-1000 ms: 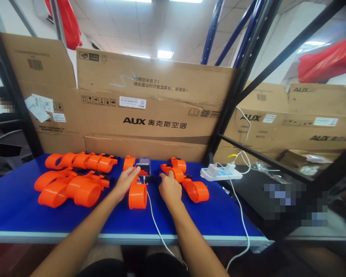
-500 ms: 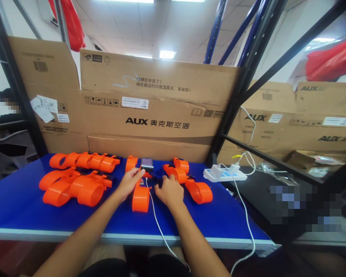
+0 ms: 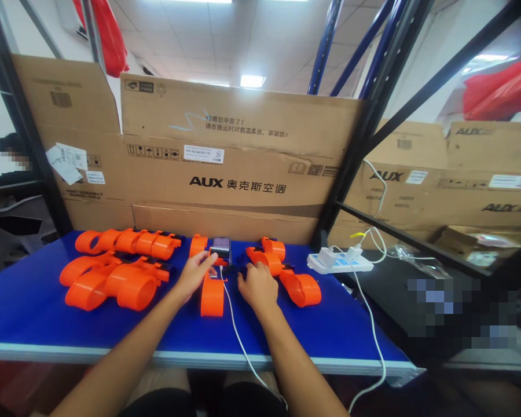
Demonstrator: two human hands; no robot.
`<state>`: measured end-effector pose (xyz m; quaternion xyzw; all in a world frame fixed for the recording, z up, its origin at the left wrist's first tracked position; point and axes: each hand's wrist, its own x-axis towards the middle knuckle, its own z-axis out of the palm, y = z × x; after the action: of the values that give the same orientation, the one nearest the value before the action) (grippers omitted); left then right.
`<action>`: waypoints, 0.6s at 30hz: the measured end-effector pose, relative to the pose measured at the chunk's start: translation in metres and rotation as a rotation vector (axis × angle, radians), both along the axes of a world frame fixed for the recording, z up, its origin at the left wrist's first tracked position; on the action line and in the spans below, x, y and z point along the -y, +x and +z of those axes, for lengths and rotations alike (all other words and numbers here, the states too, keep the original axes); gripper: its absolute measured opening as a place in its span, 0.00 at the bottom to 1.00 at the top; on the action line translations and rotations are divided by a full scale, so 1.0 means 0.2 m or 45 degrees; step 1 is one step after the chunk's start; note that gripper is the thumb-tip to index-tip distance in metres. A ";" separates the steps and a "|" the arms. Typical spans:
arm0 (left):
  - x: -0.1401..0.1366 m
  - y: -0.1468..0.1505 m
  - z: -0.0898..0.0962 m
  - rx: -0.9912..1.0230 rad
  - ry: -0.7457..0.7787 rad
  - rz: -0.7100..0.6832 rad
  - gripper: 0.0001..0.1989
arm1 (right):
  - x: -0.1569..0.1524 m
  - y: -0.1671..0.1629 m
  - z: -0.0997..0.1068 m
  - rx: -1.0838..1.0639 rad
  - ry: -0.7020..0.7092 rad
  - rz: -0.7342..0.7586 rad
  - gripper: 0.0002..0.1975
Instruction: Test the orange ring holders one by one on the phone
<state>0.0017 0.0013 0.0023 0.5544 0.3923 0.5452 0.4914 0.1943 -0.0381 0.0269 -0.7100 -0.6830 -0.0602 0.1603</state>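
Observation:
On the blue table, my left hand (image 3: 195, 277) pinches an orange band with a dark clip-like part (image 3: 212, 296) between thumb and fingers. A thin white cable (image 3: 233, 325) runs to the upper end of this band and hangs down over the table's front edge. Just beyond the thumb lies a phone-like device with a grey screen (image 3: 220, 246). My right hand (image 3: 259, 285) rests on the table to the right, palm down with fingers curled, close to a dark part. Whatever its fingertips grip is hidden.
Several orange bands (image 3: 135, 286) lie in two rows at left, and more orange bands (image 3: 301, 288) at right. A white power strip (image 3: 339, 262) with plugs sits at the right edge. Cardboard (image 3: 238, 150) walls the back. Black rack posts (image 3: 351, 174) flank the table.
My right hand has shifted slightly right, away from the band. The orange band under my left hand has moved up a little and stands straighter.

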 end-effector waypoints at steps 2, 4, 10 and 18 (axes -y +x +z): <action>0.00 0.00 0.00 0.052 -0.021 -0.010 0.24 | 0.00 0.00 0.01 -0.016 -0.022 -0.001 0.15; 0.00 0.00 0.01 0.100 -0.028 -0.007 0.23 | 0.00 0.00 0.02 -0.044 -0.060 -0.015 0.15; -0.01 0.01 0.01 0.138 -0.014 0.035 0.23 | -0.01 0.01 0.02 -0.105 -0.080 -0.011 0.15; 0.00 0.01 0.01 0.143 0.009 0.023 0.23 | -0.02 0.01 0.01 -0.483 0.389 0.301 0.16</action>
<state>0.0042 0.0005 0.0048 0.5212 0.3674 0.5813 0.5055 0.1963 -0.0338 0.0282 -0.5916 -0.7019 -0.0094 0.3966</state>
